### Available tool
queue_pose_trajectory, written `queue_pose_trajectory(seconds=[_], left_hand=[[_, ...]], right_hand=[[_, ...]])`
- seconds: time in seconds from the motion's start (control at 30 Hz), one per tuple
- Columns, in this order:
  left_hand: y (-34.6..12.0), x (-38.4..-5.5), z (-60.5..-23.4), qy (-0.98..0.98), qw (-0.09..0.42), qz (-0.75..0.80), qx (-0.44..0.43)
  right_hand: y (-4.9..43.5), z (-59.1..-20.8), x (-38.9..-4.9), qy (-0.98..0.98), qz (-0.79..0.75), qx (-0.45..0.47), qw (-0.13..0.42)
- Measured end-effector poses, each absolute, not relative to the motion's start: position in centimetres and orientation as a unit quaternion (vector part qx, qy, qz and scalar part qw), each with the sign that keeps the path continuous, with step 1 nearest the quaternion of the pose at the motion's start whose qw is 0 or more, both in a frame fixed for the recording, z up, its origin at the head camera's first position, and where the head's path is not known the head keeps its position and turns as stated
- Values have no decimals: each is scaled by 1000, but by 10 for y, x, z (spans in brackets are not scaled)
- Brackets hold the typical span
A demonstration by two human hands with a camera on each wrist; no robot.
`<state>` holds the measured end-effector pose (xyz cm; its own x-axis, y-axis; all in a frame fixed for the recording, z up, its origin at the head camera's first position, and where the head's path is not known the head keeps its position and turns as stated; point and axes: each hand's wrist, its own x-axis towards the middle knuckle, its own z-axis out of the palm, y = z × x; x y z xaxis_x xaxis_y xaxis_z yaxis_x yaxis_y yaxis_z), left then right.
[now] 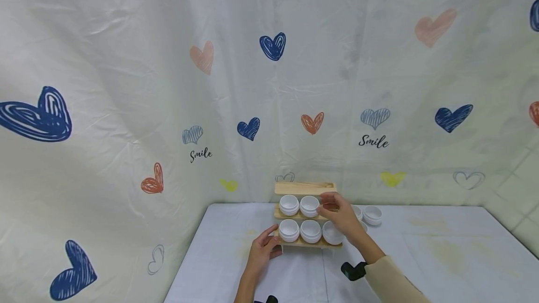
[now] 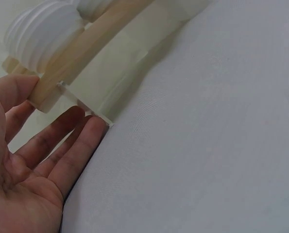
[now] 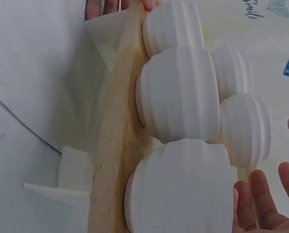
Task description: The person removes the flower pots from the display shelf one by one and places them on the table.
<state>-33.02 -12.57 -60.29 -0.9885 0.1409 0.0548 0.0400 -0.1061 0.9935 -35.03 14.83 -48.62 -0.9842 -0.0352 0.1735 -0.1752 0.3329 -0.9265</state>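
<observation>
Head view: five cups [image 1: 310, 231] on one wooden stand [image 1: 304, 189]

bare hands [image 1: 342, 216], beige sleeve [image 1: 392, 280], black wrist gear [image 1: 353, 271]

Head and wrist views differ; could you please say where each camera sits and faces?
Head: on the head, forward and down at the wooden rack; left grip and right grip show.
Left wrist: on that wrist, towards the rack's lower tier; left grip shows.
Right wrist: on that wrist, along the white pots; right grip and left fingers show.
Wrist views share that tier.
</observation>
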Motion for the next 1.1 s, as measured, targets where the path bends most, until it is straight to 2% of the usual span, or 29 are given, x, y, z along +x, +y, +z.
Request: queue_pose_trajectory(seconds=[0.53,1.1], left_hand=[[-126,-327,-599,668,36,739,76],[-125,-327,-598,668,37,740,69]], right_hand=[[141,-485,-357,-824,562,65,3],[135,-480,-359,-833,547,86,11]])
